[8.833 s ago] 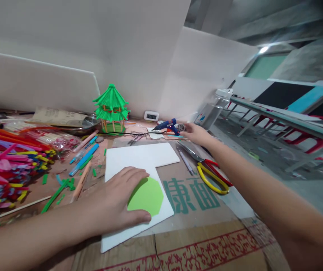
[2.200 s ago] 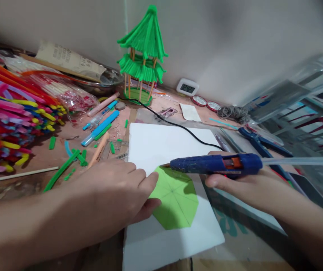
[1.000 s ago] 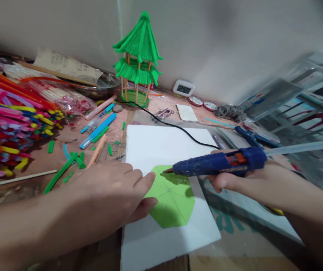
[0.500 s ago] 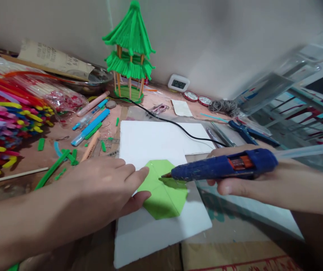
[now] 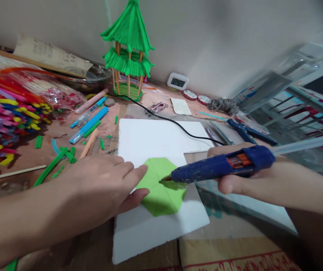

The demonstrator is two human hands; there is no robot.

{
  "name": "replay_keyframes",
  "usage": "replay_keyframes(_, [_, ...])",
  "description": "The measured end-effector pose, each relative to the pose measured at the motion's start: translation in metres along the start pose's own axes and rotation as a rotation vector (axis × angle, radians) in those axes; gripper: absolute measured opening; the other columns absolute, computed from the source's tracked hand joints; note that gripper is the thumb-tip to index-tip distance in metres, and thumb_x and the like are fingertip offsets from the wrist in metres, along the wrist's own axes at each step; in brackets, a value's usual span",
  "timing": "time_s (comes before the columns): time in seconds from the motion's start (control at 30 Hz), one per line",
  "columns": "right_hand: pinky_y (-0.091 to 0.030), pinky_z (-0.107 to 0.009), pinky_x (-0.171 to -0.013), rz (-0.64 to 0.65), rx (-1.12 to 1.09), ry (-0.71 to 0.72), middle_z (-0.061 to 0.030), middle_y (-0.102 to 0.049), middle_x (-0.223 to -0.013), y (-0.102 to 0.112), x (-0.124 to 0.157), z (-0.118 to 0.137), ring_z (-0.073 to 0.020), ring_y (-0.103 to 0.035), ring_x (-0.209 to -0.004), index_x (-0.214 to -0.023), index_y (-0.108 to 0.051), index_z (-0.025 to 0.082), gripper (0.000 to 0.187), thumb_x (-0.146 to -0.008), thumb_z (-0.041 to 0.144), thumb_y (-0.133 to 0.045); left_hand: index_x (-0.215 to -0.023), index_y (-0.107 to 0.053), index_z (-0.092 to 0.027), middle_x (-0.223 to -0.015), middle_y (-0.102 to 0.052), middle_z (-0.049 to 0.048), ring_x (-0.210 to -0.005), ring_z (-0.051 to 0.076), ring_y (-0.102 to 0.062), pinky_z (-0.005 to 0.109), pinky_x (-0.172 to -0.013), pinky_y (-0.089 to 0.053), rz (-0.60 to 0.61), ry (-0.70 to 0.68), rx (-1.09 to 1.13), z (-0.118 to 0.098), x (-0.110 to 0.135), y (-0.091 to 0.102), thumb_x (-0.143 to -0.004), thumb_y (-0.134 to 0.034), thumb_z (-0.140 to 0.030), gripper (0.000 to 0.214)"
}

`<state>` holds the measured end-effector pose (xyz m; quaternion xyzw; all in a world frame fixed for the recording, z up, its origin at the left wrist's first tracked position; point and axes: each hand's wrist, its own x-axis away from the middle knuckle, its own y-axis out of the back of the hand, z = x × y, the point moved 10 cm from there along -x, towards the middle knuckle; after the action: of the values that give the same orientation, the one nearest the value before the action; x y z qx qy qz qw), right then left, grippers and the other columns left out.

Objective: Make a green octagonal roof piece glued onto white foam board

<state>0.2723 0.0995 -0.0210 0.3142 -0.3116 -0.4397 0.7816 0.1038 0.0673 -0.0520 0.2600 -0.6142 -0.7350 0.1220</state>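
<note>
A light green paper octagon (image 5: 164,203) with crease lines lies on a white foam board (image 5: 138,241). My left hand (image 5: 113,184) is at its left edge, the thumb and index finger closed on that edge. In my right hand (image 5: 243,180) is a blue hot glue gun (image 5: 206,167), gripped round its body from the right. The nozzle points left, with its tip at about the middle of the octagon. A clear glue stick (image 5: 308,145) sticks out of the gun's rear. Any fresh glue at the tip is too small to make out.
Behind stands a green-roofed model pavilion (image 5: 129,60). Colourful pipe cleaners (image 5: 9,124) fill the left side, near pens (image 5: 89,126) and green scraps (image 5: 51,165). A black cord (image 5: 175,124) crosses the board. Pliers (image 5: 248,131) and a small digital clock (image 5: 178,81) lie farther back.
The glue gun's tip has shifted slightly toward me, from just above the octagon's centre to the centre. My left hand stays at the octagon's edge. The whole view has moved a little.
</note>
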Motion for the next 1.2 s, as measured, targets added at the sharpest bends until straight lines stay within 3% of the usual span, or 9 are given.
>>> replay_keyframes(0.4, [-0.059,-0.031,-0.064,-0.03,0.037,-0.028,-0.003,-0.077,-0.077,-0.0003,-0.0038,-0.0016,-0.0248,-0.072,-0.07,-0.087,-0.08,0.024,0.044,-0.067,0.063,-0.078,-0.107,-0.066,-0.017,-0.069,-0.067,0.0028,-0.063,0.024,-0.065,0.035,-0.056,-0.043,-0.029,-0.002,-0.012,0.0009,0.0015,0.0022,-0.1,-0.044,-0.038,0.032])
replay_keyframes(0.8, [-0.058,-0.03,-0.058,-0.071,0.095,-0.05,-0.0015,-0.077,-0.073,0.0028,-0.0018,-0.0037,-0.0244,-0.071,-0.065,-0.082,-0.081,0.025,0.041,-0.067,0.064,-0.078,-0.106,-0.067,-0.017,-0.068,-0.067,0.0023,-0.063,0.023,-0.065,0.034,-0.055,-0.043,-0.011,-0.004,-0.005,0.0007,0.0001,0.0027,-0.099,-0.046,-0.038,0.03])
replay_keyframes(1.0, [-0.059,-0.029,-0.065,-0.038,0.064,-0.02,-0.0002,-0.079,-0.081,-0.001,0.0005,-0.0009,-0.0244,-0.074,-0.073,-0.091,-0.081,0.027,0.038,-0.07,0.058,-0.079,-0.105,-0.067,-0.017,-0.067,-0.066,0.002,-0.062,0.024,-0.065,0.036,-0.055,-0.041,-0.059,-0.02,-0.006,-0.0011,0.0006,0.0052,-0.1,-0.044,-0.037,0.031])
replay_keyframes(1.2, [-0.06,-0.034,-0.066,-0.035,0.088,-0.063,-0.0025,-0.079,-0.082,-0.0002,-0.0021,-0.0073,-0.0271,-0.073,-0.073,-0.089,-0.081,0.025,0.043,-0.068,0.062,-0.077,-0.108,-0.066,-0.017,-0.068,-0.066,0.0017,-0.063,0.025,-0.066,0.037,-0.056,-0.043,-0.031,-0.012,-0.003,0.0005,0.0004,0.0021,-0.1,-0.044,-0.038,0.032])
